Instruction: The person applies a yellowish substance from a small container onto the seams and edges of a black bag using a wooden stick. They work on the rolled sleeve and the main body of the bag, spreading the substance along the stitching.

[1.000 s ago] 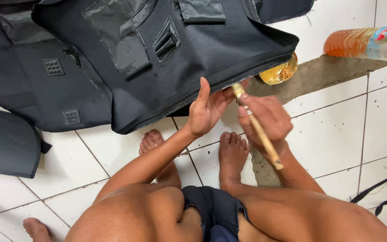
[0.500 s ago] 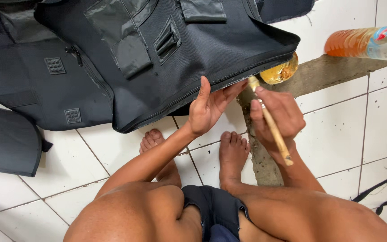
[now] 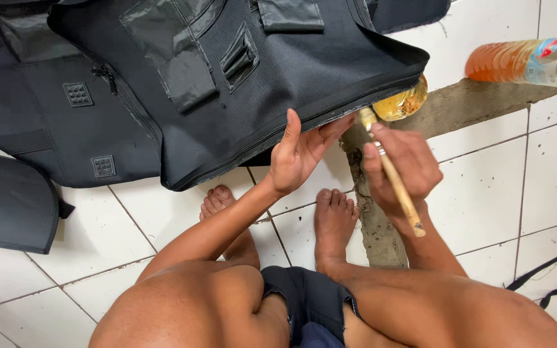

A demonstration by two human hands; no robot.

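Black fabric: the bag panel point(image 3: 240, 84) is spread on the white tiled floor point(image 3: 485, 193).
Left hand point(image 3: 298, 154): fingers apart, laid against the panel's lower edge.
Right hand point(image 3: 401, 167): clamped round a wooden brush point(image 3: 391, 171), whose tip is touched to that edge.
Glue tin point(image 3: 402, 103): just beside the panel's corner.

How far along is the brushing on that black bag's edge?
Done: cannot tell; no coated stretch shows clearly. In hand: the left hand props the lower edge of the black bag by its corner, while the right hand holds a wooden-handled brush with its tip at that edge, beside the small open tin of amber stuff. Left: the long edge toward the bag's other corner looks untouched.
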